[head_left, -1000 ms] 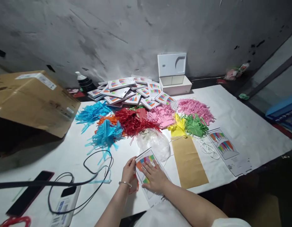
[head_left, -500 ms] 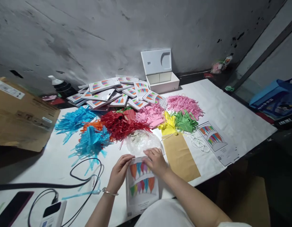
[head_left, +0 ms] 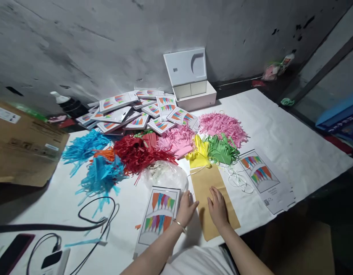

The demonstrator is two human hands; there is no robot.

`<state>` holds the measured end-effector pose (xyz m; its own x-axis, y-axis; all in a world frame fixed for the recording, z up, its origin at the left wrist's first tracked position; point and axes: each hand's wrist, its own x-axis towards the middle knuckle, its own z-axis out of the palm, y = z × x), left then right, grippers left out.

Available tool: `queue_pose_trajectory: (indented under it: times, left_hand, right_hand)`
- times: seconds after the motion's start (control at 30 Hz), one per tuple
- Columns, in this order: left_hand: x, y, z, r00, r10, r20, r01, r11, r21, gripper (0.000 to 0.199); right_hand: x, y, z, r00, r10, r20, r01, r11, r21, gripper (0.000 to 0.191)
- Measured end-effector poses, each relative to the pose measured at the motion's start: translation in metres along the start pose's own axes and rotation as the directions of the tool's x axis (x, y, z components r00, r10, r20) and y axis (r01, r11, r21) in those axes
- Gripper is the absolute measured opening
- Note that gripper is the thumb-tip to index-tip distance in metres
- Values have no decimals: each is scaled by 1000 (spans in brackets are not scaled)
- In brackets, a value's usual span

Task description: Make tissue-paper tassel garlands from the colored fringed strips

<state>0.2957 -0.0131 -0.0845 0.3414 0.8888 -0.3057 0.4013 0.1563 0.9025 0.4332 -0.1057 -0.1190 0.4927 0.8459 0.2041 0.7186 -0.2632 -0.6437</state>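
My left hand [head_left: 187, 211], with a bracelet at the wrist, is beside the right edge of a printed card [head_left: 160, 208] showing colourful tassels. Its fingers are apart and hold nothing. On a brown paper sheet [head_left: 203, 183] lies my right hand [head_left: 218, 208], its fingers stretched out over the surface. The left forearm covers the card's lower right part. A clear plastic bag [head_left: 165, 173] rests just beyond the card. Yellow paper tassels [head_left: 199, 151] and green paper tassels [head_left: 223, 149] are at the far end of the brown sheet.
Red tassels [head_left: 139, 152], blue tassels [head_left: 100, 173] and pink tassels [head_left: 222, 128] are heaped across the table. Behind them are piled packs [head_left: 119, 101] and an open white box [head_left: 196, 100]. More printed sheets [head_left: 263, 175] lie right. Black cables [head_left: 50, 228] and a cardboard box [head_left: 30, 141] are left.
Both hands have left the printed card's top edge and moved right, the right hand onto the brown paper. The card now lies flat, tilted slightly. The camera view has shifted a little.
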Motion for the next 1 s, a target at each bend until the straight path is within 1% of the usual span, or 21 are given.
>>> queue_pose_trajectory:
  times: [0.07, 0.13, 0.2, 0.23, 0.3, 0.37, 0.4, 0.43, 0.47, 0.53, 0.57, 0.63, 0.7, 0.73, 0.83, 0.9, 1.0]
  left_hand:
    - [4, -1, 26, 986, -159, -43, 150, 974, -169, 65]
    - [12, 0, 38, 968, -249, -22, 235, 936, -263, 68]
    - [19, 2, 38, 960, -280, -9, 268, 928, -259, 61]
    - [22, 2, 36, 959, -281, -26, 267, 934, -237, 57]
    - [26, 2, 32, 954, -280, -111, 252, 943, -216, 55]
    - [28, 2, 31, 926, -329, -188, 271, 922, -278, 59]
    - [28, 3, 31, 904, -380, -198, 305, 895, -327, 61]
    - [28, 4, 31, 880, -440, -180, 352, 858, -375, 61]
    - [28, 7, 32, 862, -490, -128, 404, 817, -412, 60]
    - [29, 13, 34, 843, -538, 16, 491, 756, -433, 51]
    - [30, 17, 34, 842, -532, 93, 516, 741, -430, 45]
    - [31, 23, 36, 852, -476, 216, 521, 737, -431, 35]
    - [31, 26, 37, 856, -439, 273, 517, 732, -443, 28]
    - [31, 27, 38, 851, -435, 295, 525, 719, -455, 25]
    - [30, 28, 38, 814, -467, 345, 580, 655, -484, 15]
    - [30, 29, 35, 798, -456, 393, 602, 620, -503, 15]
    - [30, 33, 30, 786, -375, 492, 614, 567, -549, 29]
  right_hand:
    - [-3, 8, 3, 1000, 8, 11, -8, 999, 36, 36]
    - [-5, 9, 6, 999, 35, 11, -36, 996, 77, 36]
    - [-5, 8, 7, 998, 62, 11, -63, 992, 112, 36]
    - [-5, 8, 6, 997, 70, 14, -71, 989, 129, 36]
    - [-4, 8, 5, 996, 87, 20, -89, 983, 163, 36]
    - [-3, 9, 4, 994, 110, 25, -113, 975, 192, 36]
    - [-3, 10, 3, 992, 121, 26, -124, 971, 202, 36]
    - [-2, 11, 3, 991, 131, 27, -134, 969, 210, 36]
    - [-2, 11, 3, 990, 139, 28, -141, 966, 218, 36]
    - [-1, 11, 2, 988, 153, 29, -156, 960, 235, 36]
    - [-1, 10, 1, 987, 159, 30, -162, 957, 243, 36]
    - [1, 9, -2, 986, 162, 40, -167, 952, 257, 35]
    - [4, 7, -6, 988, 145, 49, -153, 952, 265, 33]
    - [7, 5, -9, 990, 129, 54, -139, 954, 267, 32]
    - [21, 2, -18, 995, 72, 62, -85, 965, 249, 28]
    - [32, 1, -22, 998, 20, 53, -31, 976, 216, 26]
    - [47, -1, -25, 997, -65, 33, 59, 984, 167, 23]
